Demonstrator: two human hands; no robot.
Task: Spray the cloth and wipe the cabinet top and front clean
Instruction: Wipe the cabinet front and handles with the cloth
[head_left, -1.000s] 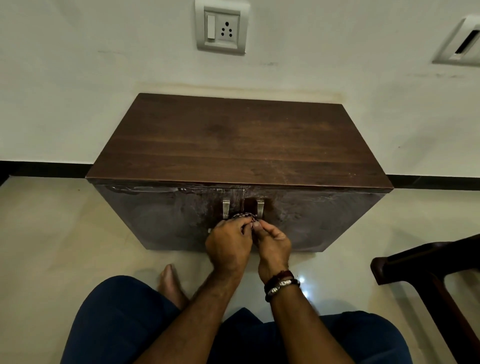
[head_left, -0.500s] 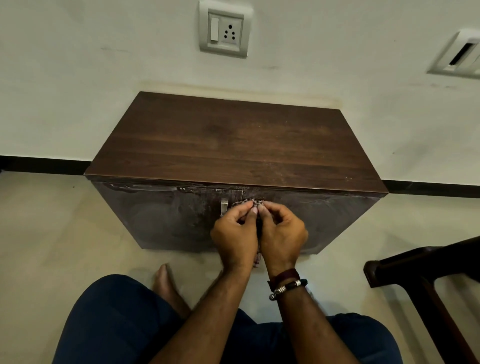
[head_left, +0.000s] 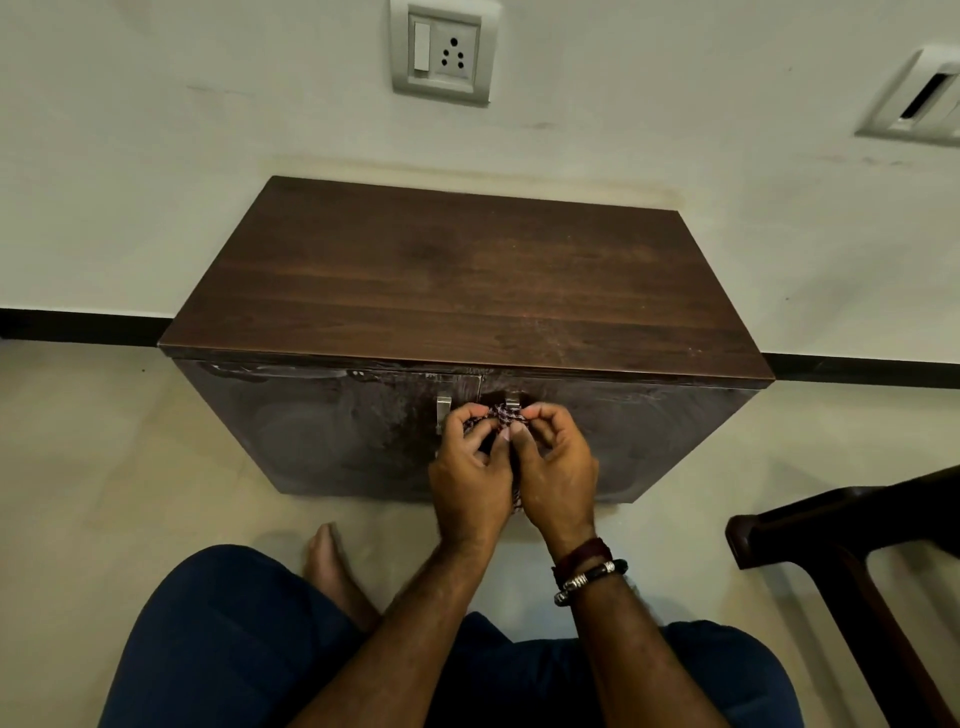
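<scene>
A low dark-wood cabinet (head_left: 467, 280) stands against the white wall, its top bare and its front smeared with streaks. In front of its two metal door handles (head_left: 443, 410), my left hand (head_left: 470, 478) and my right hand (head_left: 558, 467) are pressed together. Both pinch a small bunched cloth (head_left: 501, 415) with a dark red and white pattern; most of it is hidden between my palms. No spray bottle is in view.
A dark wooden chair frame (head_left: 857, 551) juts in at the lower right. My knees in blue trousers (head_left: 234, 639) and a bare foot (head_left: 330, 571) are on the pale floor in front of the cabinet. A wall socket (head_left: 444, 52) sits above it.
Both hands have risen from the lower part of the cabinet front to the height of the handles, and their fingers have shifted on the bunched cloth.
</scene>
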